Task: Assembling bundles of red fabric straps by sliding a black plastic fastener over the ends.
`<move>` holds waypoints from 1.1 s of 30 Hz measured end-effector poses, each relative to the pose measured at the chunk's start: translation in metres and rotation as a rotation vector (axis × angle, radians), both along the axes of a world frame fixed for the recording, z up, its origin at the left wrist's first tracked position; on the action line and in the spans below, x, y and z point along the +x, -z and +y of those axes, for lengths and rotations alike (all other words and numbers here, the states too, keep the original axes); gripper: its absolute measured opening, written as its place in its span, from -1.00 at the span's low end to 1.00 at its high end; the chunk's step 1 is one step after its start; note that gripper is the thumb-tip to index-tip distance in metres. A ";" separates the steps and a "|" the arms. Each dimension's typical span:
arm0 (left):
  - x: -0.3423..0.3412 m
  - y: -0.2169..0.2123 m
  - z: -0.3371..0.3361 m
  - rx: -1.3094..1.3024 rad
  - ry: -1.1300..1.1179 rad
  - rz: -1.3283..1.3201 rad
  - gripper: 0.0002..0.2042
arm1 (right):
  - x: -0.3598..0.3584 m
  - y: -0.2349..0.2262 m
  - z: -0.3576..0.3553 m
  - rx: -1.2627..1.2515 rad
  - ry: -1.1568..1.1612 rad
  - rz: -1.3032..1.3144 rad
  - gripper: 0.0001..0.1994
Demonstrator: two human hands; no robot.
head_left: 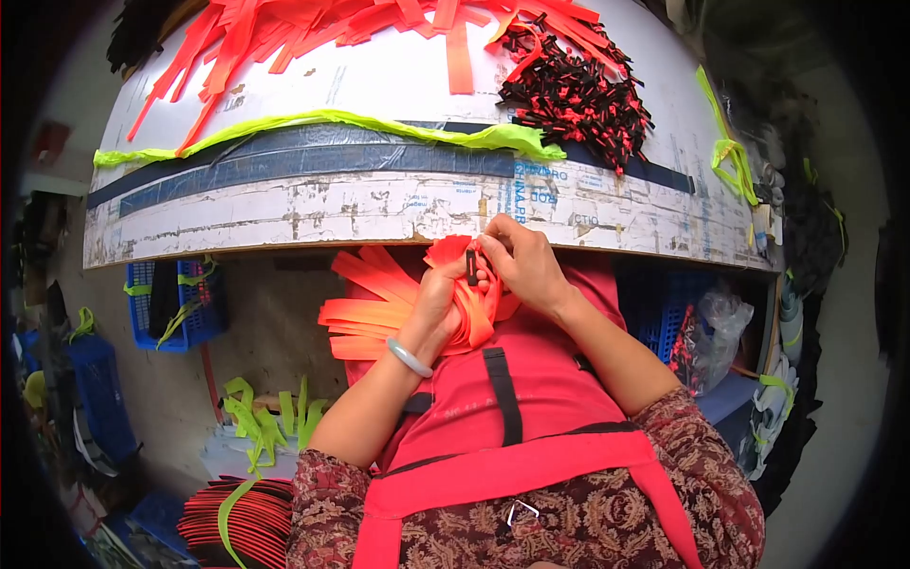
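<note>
Worn table (379,204) across the top, scattered with orange strips (313,28), a lime band (322,121) and a heap of black clips (573,95). Below its edge, over a red apron (493,398), a fanned bundle of orange straps (379,303) gripped in the closed left hand (438,299). Right hand (521,261) pinching a small black slider (471,266) onto a strap end.

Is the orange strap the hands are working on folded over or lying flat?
Folded: the orange strap bends into a loop above the left hand, where the right hand pinches a small black slider against it.
</note>
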State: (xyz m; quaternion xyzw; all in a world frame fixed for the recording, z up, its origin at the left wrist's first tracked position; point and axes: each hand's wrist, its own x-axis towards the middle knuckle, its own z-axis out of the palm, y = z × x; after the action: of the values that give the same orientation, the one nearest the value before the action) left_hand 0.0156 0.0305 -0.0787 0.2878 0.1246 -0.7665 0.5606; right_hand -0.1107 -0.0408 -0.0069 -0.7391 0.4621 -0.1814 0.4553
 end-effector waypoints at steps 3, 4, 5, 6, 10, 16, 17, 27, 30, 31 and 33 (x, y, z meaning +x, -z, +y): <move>-0.001 -0.001 -0.001 0.000 -0.001 0.002 -0.87 | 0.001 0.000 -0.001 0.019 -0.011 -0.021 -0.86; -0.001 -0.002 -0.001 0.003 -0.006 0.016 -0.87 | 0.001 0.003 -0.002 0.020 -0.012 -0.019 -0.86; -0.001 -0.002 -0.001 0.004 -0.011 0.030 -0.87 | 0.000 0.008 -0.002 0.028 -0.014 -0.029 -0.87; 0.000 -0.002 0.000 0.007 -0.013 0.031 -0.87 | 0.001 0.010 -0.002 0.037 -0.018 -0.039 -0.87; 0.003 -0.006 0.002 -0.030 -0.004 -0.009 -0.89 | 0.002 0.002 0.000 0.023 -0.033 -0.031 -0.87; 0.013 -0.049 0.012 -0.195 0.026 -0.368 -0.89 | -0.006 -0.010 0.005 0.305 0.083 -0.296 -0.90; 0.013 -0.055 0.014 -0.279 0.053 -0.539 -0.85 | -0.006 -0.010 0.008 0.314 0.064 -0.366 -0.88; 0.029 -0.091 0.019 -0.479 0.056 -0.981 -0.78 | 0.003 -0.049 0.006 0.237 -0.120 -0.313 -0.85; 0.029 -0.092 0.020 -0.467 0.054 -0.940 -0.77 | 0.008 -0.042 0.011 0.204 -0.086 -0.376 -0.86; 0.028 -0.092 0.020 -0.437 0.049 -0.902 -0.76 | 0.010 -0.039 0.013 0.223 -0.051 -0.460 -0.86; 0.034 -0.093 0.020 -0.409 0.076 -0.871 -0.79 | 0.012 -0.043 0.015 0.266 0.014 -0.488 -0.85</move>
State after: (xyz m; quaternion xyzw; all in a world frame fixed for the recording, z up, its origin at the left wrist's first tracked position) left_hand 0.0495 0.0510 0.0140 0.4702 -0.2856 -0.6035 0.5771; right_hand -0.0987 -0.0258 0.0360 -0.6042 0.3636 -0.2947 0.6449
